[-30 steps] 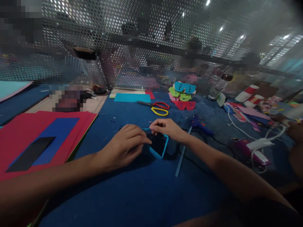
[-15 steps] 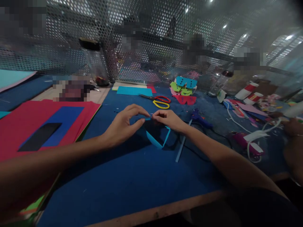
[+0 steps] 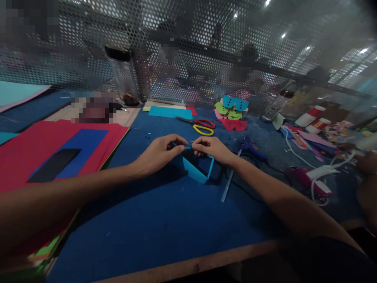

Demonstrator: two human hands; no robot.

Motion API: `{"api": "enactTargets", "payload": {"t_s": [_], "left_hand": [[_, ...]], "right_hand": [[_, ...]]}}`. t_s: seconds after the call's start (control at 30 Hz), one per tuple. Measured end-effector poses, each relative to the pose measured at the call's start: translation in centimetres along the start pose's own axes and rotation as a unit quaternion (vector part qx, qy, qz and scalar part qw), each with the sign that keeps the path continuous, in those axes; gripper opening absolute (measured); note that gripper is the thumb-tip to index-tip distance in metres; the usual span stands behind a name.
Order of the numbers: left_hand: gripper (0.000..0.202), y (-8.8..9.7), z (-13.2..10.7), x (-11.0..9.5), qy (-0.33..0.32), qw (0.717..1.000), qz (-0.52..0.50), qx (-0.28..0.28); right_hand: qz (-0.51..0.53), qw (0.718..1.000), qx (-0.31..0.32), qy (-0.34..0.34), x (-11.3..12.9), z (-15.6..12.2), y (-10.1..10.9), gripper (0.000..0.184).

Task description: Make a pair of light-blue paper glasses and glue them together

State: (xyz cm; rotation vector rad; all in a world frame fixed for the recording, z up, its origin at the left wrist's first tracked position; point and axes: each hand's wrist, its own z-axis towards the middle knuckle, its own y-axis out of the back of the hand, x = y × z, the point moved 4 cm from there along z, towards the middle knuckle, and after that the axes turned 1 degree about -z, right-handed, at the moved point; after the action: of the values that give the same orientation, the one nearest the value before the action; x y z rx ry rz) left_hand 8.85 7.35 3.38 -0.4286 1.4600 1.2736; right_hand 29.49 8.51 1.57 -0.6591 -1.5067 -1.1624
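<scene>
A light blue folded paper piece (image 3: 196, 171), standing on edge with a dark opening in it, is in the middle of the table between my hands. My left hand (image 3: 160, 153) has thumb and forefinger closed at its upper left edge. Opposite it, my right hand (image 3: 210, 148) is pinched at the top of the piece, its fingertips close to the left ones. What lies between the right fingertips is too small to make out. Scissors (image 3: 203, 126) with red and yellow handles lie beyond my hands. A blue glue gun (image 3: 253, 149) with a long glue stick (image 3: 227, 186) rests beside my right forearm.
Red sheets (image 3: 17, 157) bearing blue and black pieces lie at left. Behind stand paper eye masks (image 3: 235, 103), a jar (image 3: 125, 78) and perforated metal mesh (image 3: 194, 74). At right are a magenta glue gun (image 3: 313, 181), white cable, paper scraps and another person's arm (image 3: 368, 188).
My left thumb and forefinger have closed in on the blue paper, which has tilted to show more of its front side. The right hand stays pinched. The view has shifted slightly.
</scene>
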Motion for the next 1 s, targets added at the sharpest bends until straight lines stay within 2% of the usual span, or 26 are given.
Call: {"api": "enactTargets", "payload": {"t_s": [0.23,0.4,0.7,0.9,1.0], "left_hand": [[0.034,0.1,0.0,-0.4,0.015,1.000,-0.005,-0.004],[0.033,0.1,0.4,-0.6,0.048,0.999,-0.018,0.010],[0.025,-0.2,0.6,0.4,0.071,0.997,0.008,0.041],[0.022,-0.1,0.2,0.6,0.071,0.996,0.023,0.045],[0.022,-0.1,0.2,0.5,0.068,0.996,0.012,0.051]], "right_hand": [[-0.001,1.000,0.008,-0.001,0.1,0.0,-0.2,0.036],[0.000,1.000,0.014,-0.001,0.5,0.0,-0.2,0.034],[0.002,0.999,0.019,0.033,1.1,-0.3,-1.1,0.032],[-0.031,0.999,0.022,0.035,0.9,-0.4,-1.4,0.025],[-0.091,0.994,0.000,0.062,1.5,-0.4,-1.4,0.017]]}}
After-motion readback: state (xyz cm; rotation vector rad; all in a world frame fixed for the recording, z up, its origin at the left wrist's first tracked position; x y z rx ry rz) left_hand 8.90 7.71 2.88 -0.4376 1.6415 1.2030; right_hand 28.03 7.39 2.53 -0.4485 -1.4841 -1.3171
